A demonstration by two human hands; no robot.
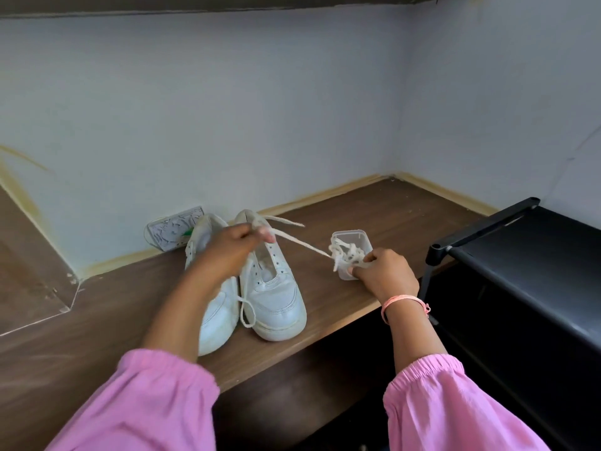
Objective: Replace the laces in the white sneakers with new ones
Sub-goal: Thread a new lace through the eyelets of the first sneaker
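The left hand (232, 247) pinches one end of a white lace (300, 241) over the heels of the white sneakers (273, 294), while the right hand (383, 271) grips its bunched remainder at a clear plastic tub (353, 237) — the lace stretches taut between them, running left to right. The sneakers stand side by side on the brown desk (357, 203), toes toward the person, nearer the left hand — pale walls meet in a corner behind, and a black rack (520, 255) stands at the right.

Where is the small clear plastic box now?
In the head view it stands on the wooden shelf, right of the white sneakers, with the right hand on its near edge.
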